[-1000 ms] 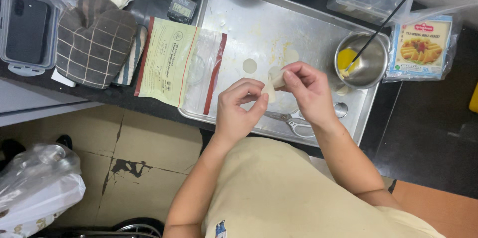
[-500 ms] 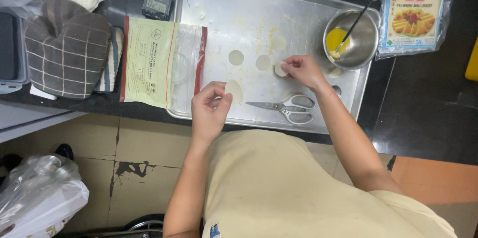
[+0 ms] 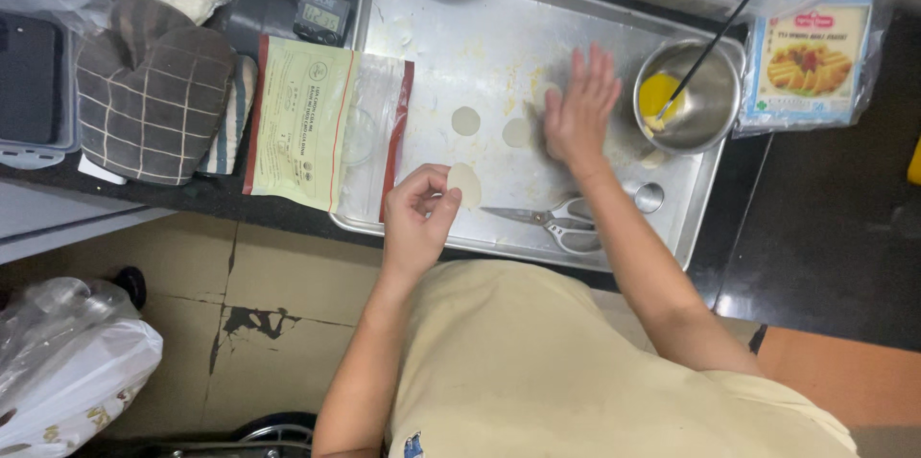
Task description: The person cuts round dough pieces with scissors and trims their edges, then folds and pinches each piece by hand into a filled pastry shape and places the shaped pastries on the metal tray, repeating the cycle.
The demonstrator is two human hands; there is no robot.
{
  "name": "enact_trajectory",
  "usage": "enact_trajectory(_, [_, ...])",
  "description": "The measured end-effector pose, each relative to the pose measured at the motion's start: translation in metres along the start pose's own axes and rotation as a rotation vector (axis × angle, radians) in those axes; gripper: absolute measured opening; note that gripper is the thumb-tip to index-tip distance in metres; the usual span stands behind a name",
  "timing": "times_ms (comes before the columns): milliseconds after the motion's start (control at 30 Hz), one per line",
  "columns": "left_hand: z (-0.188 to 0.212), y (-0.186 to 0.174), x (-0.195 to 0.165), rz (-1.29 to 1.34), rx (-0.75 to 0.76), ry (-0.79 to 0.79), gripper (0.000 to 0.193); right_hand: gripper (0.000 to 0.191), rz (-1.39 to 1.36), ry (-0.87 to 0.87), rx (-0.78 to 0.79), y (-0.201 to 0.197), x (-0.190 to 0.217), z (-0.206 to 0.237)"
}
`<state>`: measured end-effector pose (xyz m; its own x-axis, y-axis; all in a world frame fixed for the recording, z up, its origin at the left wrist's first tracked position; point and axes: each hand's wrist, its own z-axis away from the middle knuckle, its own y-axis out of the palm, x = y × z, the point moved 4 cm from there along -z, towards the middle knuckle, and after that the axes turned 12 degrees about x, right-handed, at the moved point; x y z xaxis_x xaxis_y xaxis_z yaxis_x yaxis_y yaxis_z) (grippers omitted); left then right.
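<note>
A large metal tray lies on a dark counter. My left hand pinches the edge of a small pale dough round at the tray's near side. My right hand lies flat, fingers spread, pressing down on the tray just left of a small steel bowl; whatever is under the palm is hidden. Two more dough rounds lie loose on the tray between my hands. Scissors rest on the tray near its front edge, under my right forearm.
The bowl holds yellow liquid and a dark brush handle. A zip bag overlaps the tray's left rim. An oven mitt and small timer sit further left. A packet of wrappers lies right. Plastic bags sit on the floor.
My hands came apart from in front of me. The left one went down to a dough round on the tray. The right one reached out and flattened on the tray beside the bowl.
</note>
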<state>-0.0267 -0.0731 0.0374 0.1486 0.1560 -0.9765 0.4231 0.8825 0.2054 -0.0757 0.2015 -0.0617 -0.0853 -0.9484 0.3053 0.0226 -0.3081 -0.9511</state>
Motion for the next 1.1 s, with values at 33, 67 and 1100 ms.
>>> enact_trajectory(33, [-0.001, 0.000, 0.000, -0.010, 0.000, -0.002, 0.009, 0.073, 0.063, 0.025, 0.070, 0.006, 0.006, -0.004])
enact_trajectory(67, [0.001, 0.003, 0.001, -0.024, -0.011, -0.038, 0.009, 0.074, 0.080, 0.051, 0.063, 0.006, 0.007, -0.001])
enact_trajectory(1100, [0.042, 0.007, -0.147, -0.599, -0.009, 0.324, 0.008, 0.012, -0.719, -0.683, 0.292, -0.211, 0.197, 0.074])
